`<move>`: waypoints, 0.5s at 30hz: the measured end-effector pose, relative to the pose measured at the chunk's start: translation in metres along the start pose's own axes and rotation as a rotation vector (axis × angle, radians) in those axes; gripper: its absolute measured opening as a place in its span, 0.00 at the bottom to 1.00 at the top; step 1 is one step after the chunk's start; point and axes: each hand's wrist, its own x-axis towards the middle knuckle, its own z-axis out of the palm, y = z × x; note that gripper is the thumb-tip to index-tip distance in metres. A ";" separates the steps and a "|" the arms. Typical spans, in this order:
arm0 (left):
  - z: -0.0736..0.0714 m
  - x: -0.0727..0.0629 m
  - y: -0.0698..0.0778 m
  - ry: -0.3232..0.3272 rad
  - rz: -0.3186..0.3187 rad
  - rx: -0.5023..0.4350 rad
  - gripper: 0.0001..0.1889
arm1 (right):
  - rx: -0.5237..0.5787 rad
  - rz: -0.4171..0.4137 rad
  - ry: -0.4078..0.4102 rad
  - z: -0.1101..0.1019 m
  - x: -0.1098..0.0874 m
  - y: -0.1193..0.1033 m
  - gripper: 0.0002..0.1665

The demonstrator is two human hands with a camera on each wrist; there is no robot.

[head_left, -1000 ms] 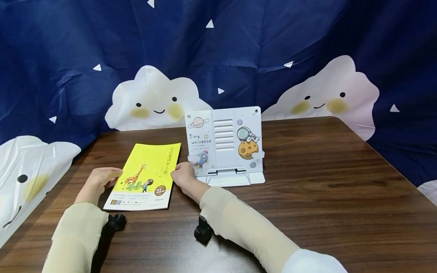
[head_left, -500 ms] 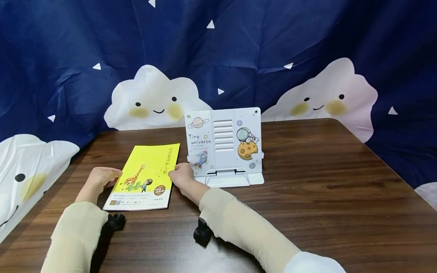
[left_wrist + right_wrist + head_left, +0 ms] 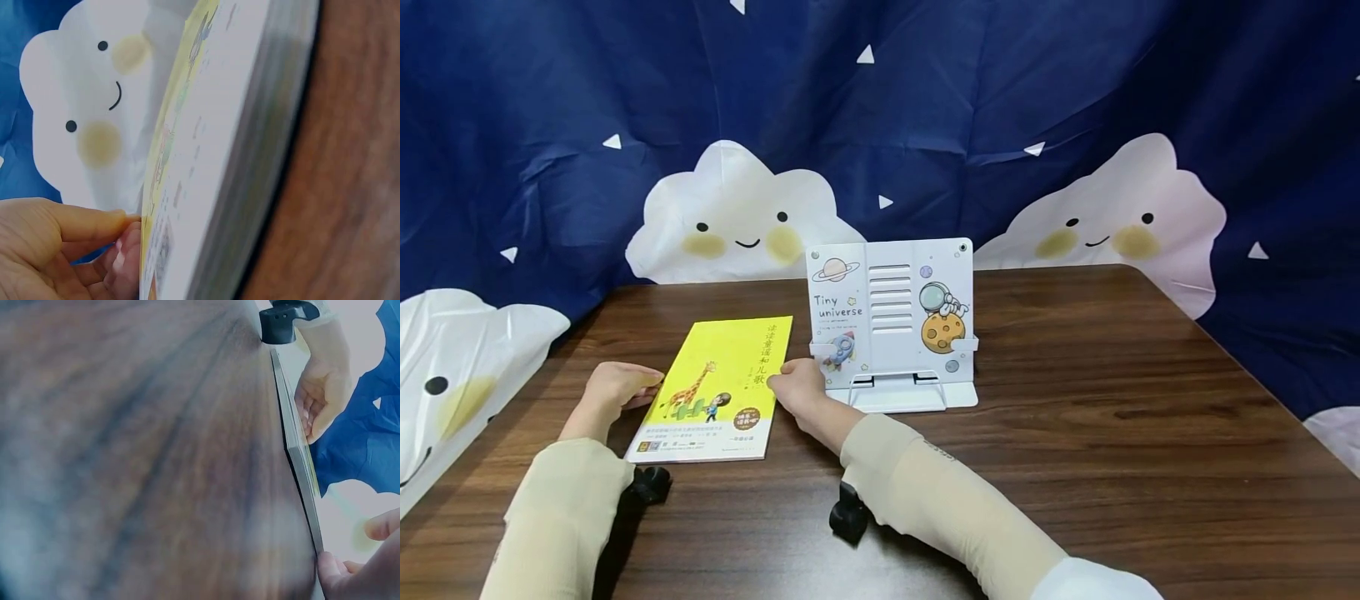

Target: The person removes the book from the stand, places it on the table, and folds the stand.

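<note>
A yellow book with a giraffe and a child on its cover lies flat on the table, left of a white book stand. My left hand holds its left edge, thumb and bent fingers meeting there; the left wrist view shows the fingertips against the cover's edge. At the opposite edge, my right hand has its fingertips on the side of the book. In the right wrist view the right thumb stands apart from those fingers, and the book's thick page edge shows. Parts of both hands' fingers are hidden.
The stand, printed "Tiny universe" with an astronaut and a rocket, stands upright near my right hand, its wire clips at the front. Brown wooden table extends to the right. A dark blue cloth with smiling clouds hangs behind.
The camera view shifts slightly. Both hands stay at the book's edges, and the book keeps nearly the same place; the stand is unchanged.
</note>
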 end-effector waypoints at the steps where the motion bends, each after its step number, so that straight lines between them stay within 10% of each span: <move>1: 0.000 0.000 0.001 -0.003 0.001 -0.008 0.13 | 0.001 -0.002 -0.001 0.000 -0.001 0.000 0.20; 15: -0.009 0.000 0.014 0.025 0.035 0.099 0.16 | 0.024 -0.104 -0.029 -0.003 -0.017 -0.015 0.19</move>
